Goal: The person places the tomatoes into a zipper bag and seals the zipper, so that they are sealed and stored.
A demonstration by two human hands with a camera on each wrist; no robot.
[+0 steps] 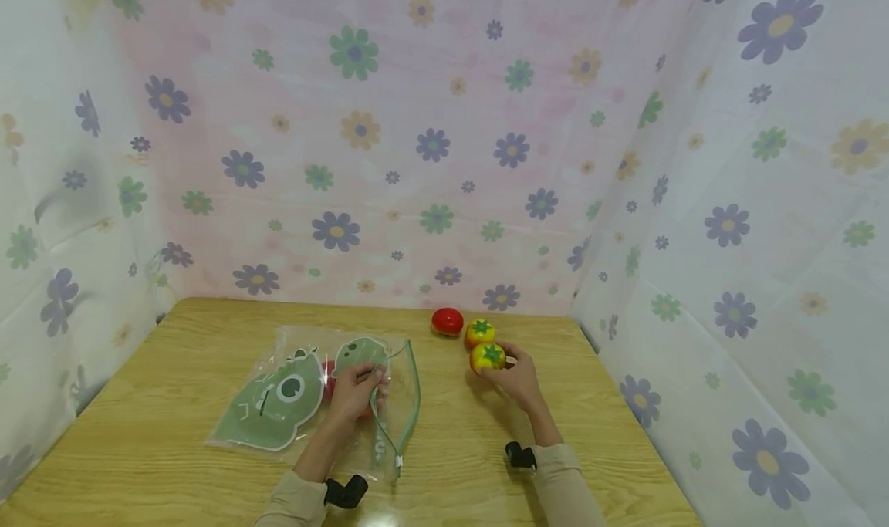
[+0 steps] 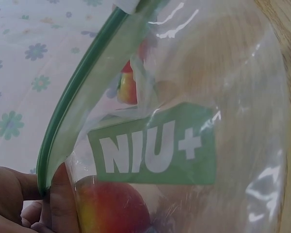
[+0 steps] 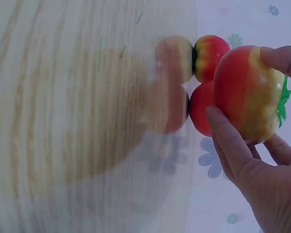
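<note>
My right hand point(image 1: 517, 376) grips a red-and-yellow tomato point(image 1: 488, 359) with a green leafy top. In the right wrist view the fingers and thumb stand round the held tomato point(image 3: 247, 94), which is raised off the table. Just behind it are a second red-and-yellow tomato point(image 1: 479, 331) and a plain red tomato point(image 1: 447, 322). My left hand point(image 1: 356, 392) pinches the green zip edge of a clear plastic bag point(image 1: 278, 407). In the left wrist view the bag's mouth stands parted. Through the plastic shows a red-and-yellow round fruit point(image 2: 114, 208); its lower part is cut off.
The bag lies across the left half of a wooden table point(image 1: 556, 481), its white zip slider point(image 1: 399, 461) toward the front. Flower-patterned cloth point(image 1: 389, 164) rises behind the table and at both sides. A black wrist camera point(image 1: 347, 492) sits on each forearm.
</note>
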